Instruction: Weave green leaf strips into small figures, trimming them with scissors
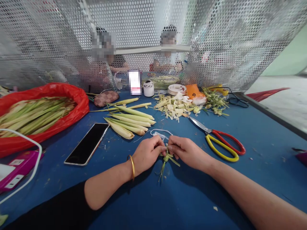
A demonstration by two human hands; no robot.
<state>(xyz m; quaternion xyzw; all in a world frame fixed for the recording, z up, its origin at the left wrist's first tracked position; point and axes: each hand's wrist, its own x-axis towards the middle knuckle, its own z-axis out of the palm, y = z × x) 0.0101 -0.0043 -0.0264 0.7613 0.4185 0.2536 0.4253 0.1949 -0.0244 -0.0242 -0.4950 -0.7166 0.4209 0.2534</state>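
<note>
Between my two hands is a small woven piece of green plant strips (pixel 166 158), with thin tails hanging toward me. My left hand (pixel 150 151), with a gold bangle at the wrist, pinches its left side. My right hand (pixel 185 150) pinches the other side, fingertips close to the left ones. The fingers cover the top of the piece. Just behind the hands lies a loose heap of white string (pixel 161 135). Several pale green stalks (pixel 130 123) lie beyond my left hand. Scissors (pixel 219 140) with one red and one yellow handle rest to the right, blades partly apart.
A red plastic bag (pixel 82 99) of long leaves stands at left, near a black-screened phone (pixel 87 143) and a purple power strip (pixel 20 169). Trimmings (pixel 174 107), a string spool (pixel 148 88) and an orange packet (pixel 195 92) line the back. Two people sit behind a perforated metal screen (pixel 139 28).
</note>
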